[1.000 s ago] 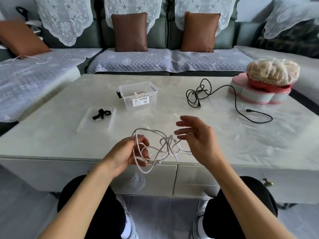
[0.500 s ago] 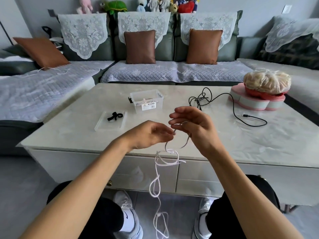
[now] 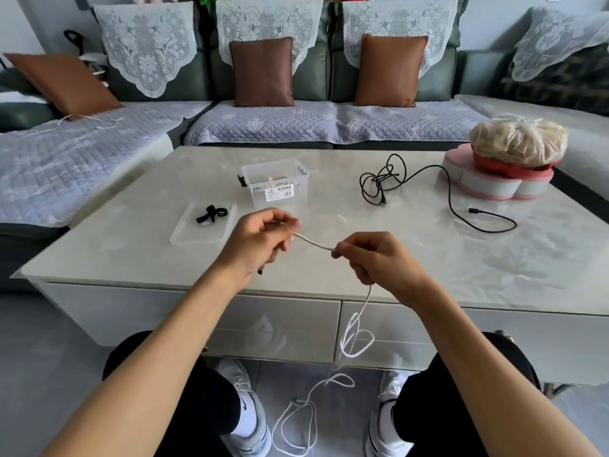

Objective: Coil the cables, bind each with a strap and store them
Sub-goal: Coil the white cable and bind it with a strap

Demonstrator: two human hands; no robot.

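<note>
A white cable stretches taut between my two hands above the table's near edge. My left hand pinches one end of it. My right hand grips it a short way along, and the rest hangs below that hand in loose loops down to the floor between my feet. A black cable lies uncoiled on the table at the back right. A clear storage box holds a bound white cable. Black straps lie on a clear lid left of the box.
The pale marble table has drawers along its near side. A pink heart-shaped box with a bag on top stands at the far right. Sofas surround the table on three sides.
The tangled white bundle has been pulled apart. My hands rose and then spread sideways, drawing a straight stretch of cable between them, and the slack dropped to the floor.
</note>
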